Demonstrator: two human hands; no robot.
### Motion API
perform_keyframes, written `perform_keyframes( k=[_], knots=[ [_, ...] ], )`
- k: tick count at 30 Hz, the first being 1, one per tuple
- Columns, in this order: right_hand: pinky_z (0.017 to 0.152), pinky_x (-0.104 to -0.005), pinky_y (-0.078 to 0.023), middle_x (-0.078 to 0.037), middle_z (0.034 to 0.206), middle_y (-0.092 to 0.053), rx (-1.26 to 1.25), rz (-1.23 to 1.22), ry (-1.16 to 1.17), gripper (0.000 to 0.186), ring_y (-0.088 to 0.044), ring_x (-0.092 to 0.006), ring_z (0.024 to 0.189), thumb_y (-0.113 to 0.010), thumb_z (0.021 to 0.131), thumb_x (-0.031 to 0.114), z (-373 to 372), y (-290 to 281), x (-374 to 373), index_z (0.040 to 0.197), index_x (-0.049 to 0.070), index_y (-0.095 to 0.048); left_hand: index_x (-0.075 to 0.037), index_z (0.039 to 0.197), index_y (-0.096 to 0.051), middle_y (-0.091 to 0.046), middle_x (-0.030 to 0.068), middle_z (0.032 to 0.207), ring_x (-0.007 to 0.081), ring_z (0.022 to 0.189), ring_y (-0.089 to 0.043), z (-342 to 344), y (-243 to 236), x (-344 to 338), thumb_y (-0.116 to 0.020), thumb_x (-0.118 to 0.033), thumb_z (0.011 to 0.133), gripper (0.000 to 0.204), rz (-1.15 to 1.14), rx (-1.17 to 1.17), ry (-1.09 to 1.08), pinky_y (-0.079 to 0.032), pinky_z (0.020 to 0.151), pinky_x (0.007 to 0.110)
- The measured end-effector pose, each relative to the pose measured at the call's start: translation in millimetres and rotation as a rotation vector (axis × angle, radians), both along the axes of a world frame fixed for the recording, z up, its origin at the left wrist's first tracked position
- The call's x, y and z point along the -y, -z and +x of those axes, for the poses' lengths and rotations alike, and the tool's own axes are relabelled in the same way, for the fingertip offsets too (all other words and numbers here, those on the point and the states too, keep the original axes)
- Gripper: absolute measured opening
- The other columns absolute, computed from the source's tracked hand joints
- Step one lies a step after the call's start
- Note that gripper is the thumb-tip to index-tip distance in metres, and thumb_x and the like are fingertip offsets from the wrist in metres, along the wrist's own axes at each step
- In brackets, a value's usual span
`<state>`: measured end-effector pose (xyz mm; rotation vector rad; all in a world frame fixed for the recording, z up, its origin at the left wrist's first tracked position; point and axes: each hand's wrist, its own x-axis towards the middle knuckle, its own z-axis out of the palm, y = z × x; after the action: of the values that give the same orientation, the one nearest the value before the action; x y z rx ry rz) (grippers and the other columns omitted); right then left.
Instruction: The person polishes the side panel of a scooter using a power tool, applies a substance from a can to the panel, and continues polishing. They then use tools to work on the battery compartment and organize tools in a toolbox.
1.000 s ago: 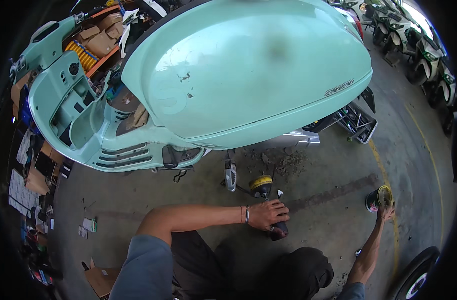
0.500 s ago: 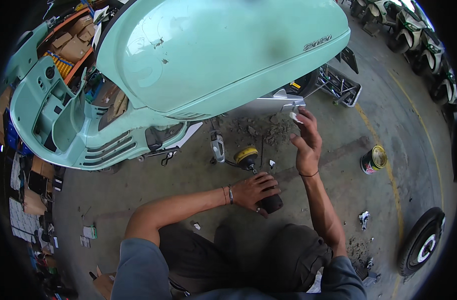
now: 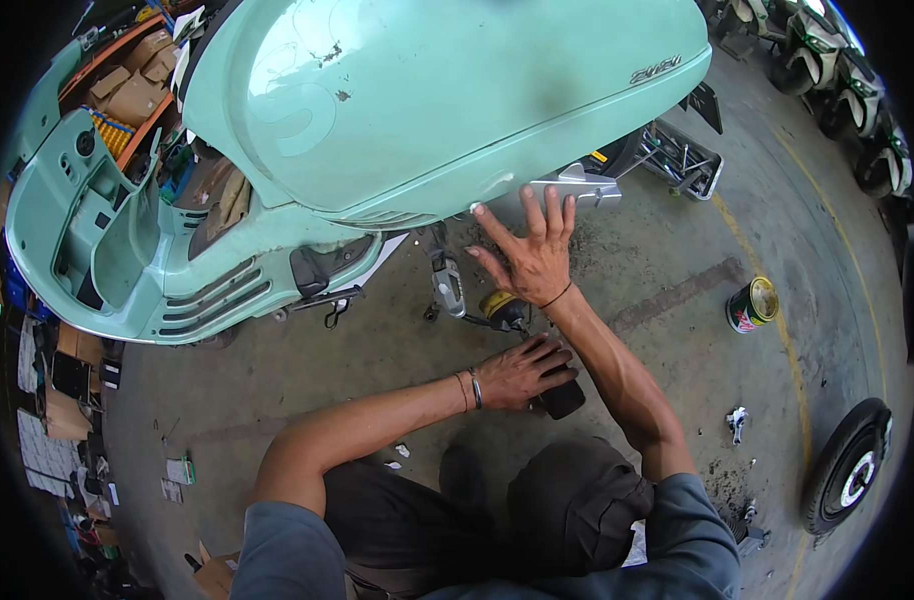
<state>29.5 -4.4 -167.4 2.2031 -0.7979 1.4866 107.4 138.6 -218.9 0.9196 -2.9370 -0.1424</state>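
Note:
A mint-green scooter (image 3: 447, 110) fills the upper view, its side panel facing me. My right hand (image 3: 535, 258) is open at the panel's lower edge, fingers spread. White paste (image 3: 476, 208) sits on its index fingertip, and a pale smear (image 3: 498, 184) shows on the panel just above. Fingers of my left hand (image 3: 520, 374) wrap over a dark power drill (image 3: 563, 398), held low in front of my knees. A round yellow-and-black pad (image 3: 503, 309) is fitted to the drill's front end, partly hidden behind my right wrist. My left hand covers most of the drill's body.
An opened tin (image 3: 752, 305) stands on the floor at right, with a loose wheel (image 3: 847, 467) nearer me. The scooter's footpeg (image 3: 447, 285) juts out close to the pad. Cardboard boxes (image 3: 132, 98) fill a shelf at far left; parked scooters (image 3: 815, 50) line the far right.
My right hand has moved left to the panel's lower edge and spread its fingers. A pale smear now shows on the panel. My left hand and the drill have shifted slightly right.

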Motion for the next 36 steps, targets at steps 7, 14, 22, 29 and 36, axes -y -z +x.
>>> perform_keyframes(
  k=[7,14,22,29,36],
  knots=[
    [0.113,-0.0662,-0.010,-0.024,0.154,-0.019,-0.082,0.037,0.024,0.062,-0.012,-0.0485,0.143,-0.068,0.085,0.053,10.8,9.7,3.1,0.141,0.030,-0.052,-0.015,0.143,-0.044,-0.042,0.0134,0.145,0.0328,0.138,-0.035,5.9,14.9,1.9,-0.077,-0.033,0.068,0.083,-0.017,-0.119,-0.001,-0.024,0.118,0.051],
    [0.114,-0.0638,-0.009,-0.021,0.156,-0.019,-0.179,-0.026,-0.108,0.060,-0.011,-0.0469,0.144,-0.065,0.086,0.056,10.2,-52.2,-21.6,0.140,0.032,-0.054,-0.015,0.138,-0.047,-0.047,0.0117,0.136,0.0311,0.130,-0.043,2.0,22.5,10.1,-0.075,-0.027,0.069,0.075,-0.112,-0.218,0.031,-0.031,0.113,0.048],
    [0.116,-0.0598,-0.010,-0.011,0.156,-0.028,-0.313,-0.287,0.030,0.055,-0.020,-0.0396,0.143,-0.060,0.089,0.054,62.2,-205.2,-24.1,0.140,0.035,-0.052,-0.015,0.139,-0.045,-0.049,0.0136,0.137,0.0325,0.128,-0.046,2.0,39.2,16.2,-0.076,-0.021,0.067,0.078,-0.235,-0.254,0.077,-0.031,0.112,0.048],
    [0.117,-0.0591,-0.003,-0.012,0.155,-0.033,-0.209,-0.262,0.202,0.062,-0.016,-0.0362,0.147,-0.060,0.089,0.055,36.1,-211.5,-15.7,0.142,0.023,-0.052,-0.014,0.140,-0.044,-0.047,0.0151,0.140,0.0351,0.132,-0.044,-2.0,44.1,11.7,-0.073,-0.015,0.073,0.073,-0.108,-0.209,0.053,-0.030,0.113,0.050],
    [0.116,-0.0602,-0.005,-0.007,0.152,-0.039,-0.258,-0.294,0.100,0.065,-0.020,-0.0338,0.146,-0.063,0.087,0.054,77.4,-203.8,-41.9,0.136,0.014,-0.056,-0.013,0.140,-0.045,-0.047,0.0157,0.140,0.0364,0.131,-0.045,4.2,44.3,10.4,-0.074,-0.014,0.071,0.075,-0.084,-0.253,0.054,-0.030,0.113,0.051]
  ],
)
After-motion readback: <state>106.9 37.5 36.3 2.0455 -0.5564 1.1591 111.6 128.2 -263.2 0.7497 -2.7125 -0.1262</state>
